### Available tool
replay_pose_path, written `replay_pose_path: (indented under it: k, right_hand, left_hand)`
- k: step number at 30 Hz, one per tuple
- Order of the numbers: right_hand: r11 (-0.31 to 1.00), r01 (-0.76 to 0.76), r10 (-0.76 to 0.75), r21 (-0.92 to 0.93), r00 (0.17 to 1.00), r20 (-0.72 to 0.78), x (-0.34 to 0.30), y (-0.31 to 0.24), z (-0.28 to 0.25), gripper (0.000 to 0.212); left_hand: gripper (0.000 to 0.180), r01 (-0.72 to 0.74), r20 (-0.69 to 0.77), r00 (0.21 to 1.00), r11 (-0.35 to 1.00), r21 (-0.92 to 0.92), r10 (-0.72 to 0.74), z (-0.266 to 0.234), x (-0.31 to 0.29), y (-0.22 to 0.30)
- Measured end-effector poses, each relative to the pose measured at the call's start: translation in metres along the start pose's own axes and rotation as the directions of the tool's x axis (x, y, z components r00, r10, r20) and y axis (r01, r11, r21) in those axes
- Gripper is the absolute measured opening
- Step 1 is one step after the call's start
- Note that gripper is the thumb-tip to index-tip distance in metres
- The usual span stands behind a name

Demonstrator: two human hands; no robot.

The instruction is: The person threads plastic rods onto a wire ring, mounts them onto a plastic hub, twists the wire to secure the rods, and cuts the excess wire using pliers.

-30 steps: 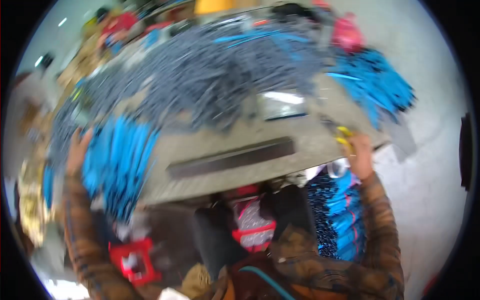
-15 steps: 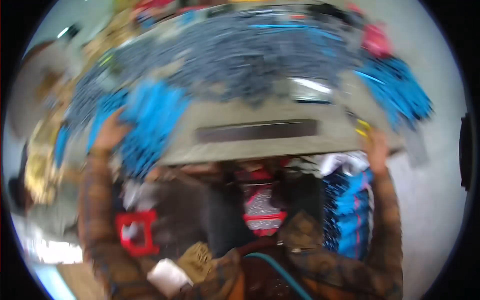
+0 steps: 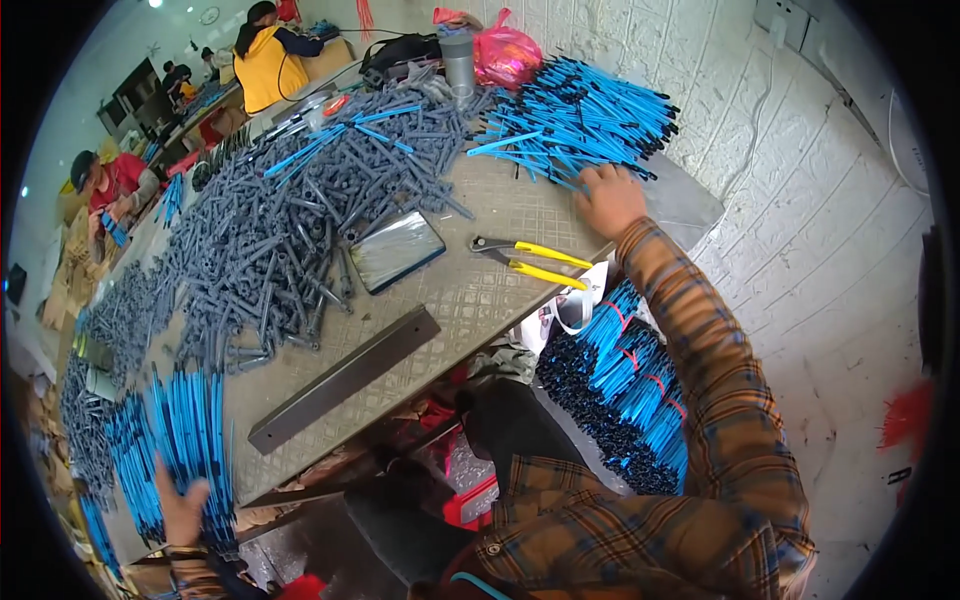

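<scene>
My left hand (image 3: pixel 180 508), open with thumb and fingers apart, is against the near side of a stack of thin blue sticks (image 3: pixel 185 440) at the table's left front. My right hand (image 3: pixel 610 203) reaches to the near edge of a loose pile of blue sticks with black tips (image 3: pixel 590 115). Its fingers curl down onto the sticks there, and the fingertips are hidden. Just below my right hand, a pair of pliers with yellow handles (image 3: pixel 545 262) lies on the table (image 3: pixel 500 205).
Many grey plastic wall plugs (image 3: pixel 270 230) are heaped mid-table. Near them lie a clear-topped flat box (image 3: pixel 397 252) and a dark metal bar (image 3: pixel 345 380). Banded blue bundles (image 3: pixel 625 375) stand below the table's edge. A pink bag (image 3: pixel 507 52) is at the back; other people sit farther off.
The view has swung to the right and sharpened. My right hand has gone from beside the pliers to the loose blue pile. My left hand now shows spread fingers at the stack's near side.
</scene>
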State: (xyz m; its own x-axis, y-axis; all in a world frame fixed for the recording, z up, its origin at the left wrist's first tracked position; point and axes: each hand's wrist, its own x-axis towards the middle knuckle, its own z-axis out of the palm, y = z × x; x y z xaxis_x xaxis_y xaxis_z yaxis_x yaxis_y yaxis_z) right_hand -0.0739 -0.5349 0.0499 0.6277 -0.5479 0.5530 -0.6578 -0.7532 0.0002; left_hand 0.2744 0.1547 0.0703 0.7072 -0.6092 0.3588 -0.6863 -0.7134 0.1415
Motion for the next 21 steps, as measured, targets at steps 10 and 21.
replay_pose_path:
  k: [10,21]
  right_hand:
    - [0.932,0.013,-0.033,0.362,0.998,0.048,0.021,-0.027,-0.003,0.022]
    - [0.663,0.377,-0.357,0.647,0.919,-0.169,-0.074,-0.14,-0.08,0.013]
  left_hand:
    - [0.104,0.293,0.08,0.945,0.927,0.236,-0.318,0.006,0.02,0.07]
    - [0.042,-0.056,-0.062,0.998,0.399,-0.915,-0.004,0.002,0.064,0.286]
